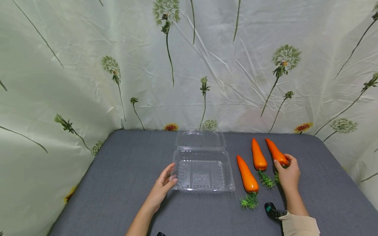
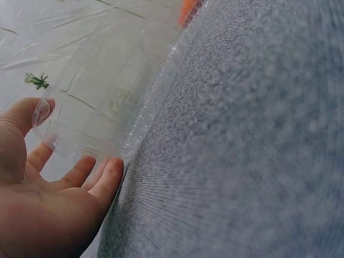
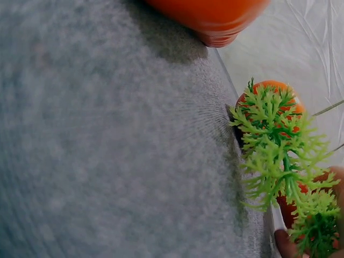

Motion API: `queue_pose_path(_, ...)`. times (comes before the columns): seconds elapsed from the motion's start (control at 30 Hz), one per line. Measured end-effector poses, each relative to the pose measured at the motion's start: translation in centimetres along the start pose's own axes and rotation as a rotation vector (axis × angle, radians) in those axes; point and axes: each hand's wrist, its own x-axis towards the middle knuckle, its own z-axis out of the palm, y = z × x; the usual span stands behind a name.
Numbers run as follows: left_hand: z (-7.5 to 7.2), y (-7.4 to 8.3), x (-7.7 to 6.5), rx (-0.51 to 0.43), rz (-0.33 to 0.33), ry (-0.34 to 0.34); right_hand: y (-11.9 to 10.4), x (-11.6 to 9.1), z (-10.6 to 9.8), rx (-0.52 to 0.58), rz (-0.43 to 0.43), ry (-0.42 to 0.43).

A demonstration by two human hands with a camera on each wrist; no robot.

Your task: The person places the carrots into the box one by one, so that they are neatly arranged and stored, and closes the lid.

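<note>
A hinged clear plastic container (image 1: 201, 187) lies on the table, its lid (image 1: 201, 140) folded back away from me. My left hand (image 1: 159, 187) holds its left side by the near corner; the left wrist view has the thumb (image 2: 45, 110) at the rim and the other fingers along the outer wall. At the right, my right hand (image 1: 288, 173) grips the thick end of the rightmost orange carrot (image 1: 275, 150), thumb on one side and fingers on the other. Green leaves (image 3: 285, 140) hide part of that grip in the right wrist view.
Two more carrots with leafy tops, a middle carrot (image 1: 258, 157) and a nearer carrot (image 1: 246, 175), lie between the container and my right hand. Grey cloth covers the table (image 1: 124, 170). A flower-print curtain (image 1: 141, 65) hangs behind and at both sides.
</note>
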Motion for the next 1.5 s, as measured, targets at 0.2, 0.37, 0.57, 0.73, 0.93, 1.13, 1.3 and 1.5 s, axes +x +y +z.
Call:
queue_pose_path(0.2,0.0,-0.1,-0.1,0.014,0.025,-0.006,-0.9,0.0,-0.1,0.077,0.062,0.05)
queue_pose_path(0.37,0.0,-0.1,-0.1,0.021,0.033,-0.008,-1.5,-0.1,-0.3,0.15,0.068,0.058)
queue_pose_path(0.57,0.0,-0.1,-0.1,0.002,0.015,0.003,-2.3,-0.4,-0.4,0.252,0.076,0.065)
queue_pose_path(0.73,0.0,-0.2,-0.1,-0.001,0.02,0.0,-3.2,-0.6,-0.4,0.283,0.086,0.051)
queue_pose_path(0.93,0.1,-0.1,-0.2,-0.002,0.029,0.004,-4.3,-1.0,-0.3,0.356,0.054,0.026)
queue_pose_path(1.13,0.1,-0.1,-0.2,0.005,0.03,0.004,-6.0,-1.5,-0.3,0.375,0.025,-0.007)
queue_pose_path(1.3,0.0,-0.2,-0.1,0.012,0.031,-0.008,-7.5,-2.1,-0.2,0.367,-0.006,-0.056)
queue_pose_path(1.5,0.0,-0.3,-0.2,0.015,0.027,-0.013,-8.7,-2.7,0.2,0.427,-0.073,-0.112)
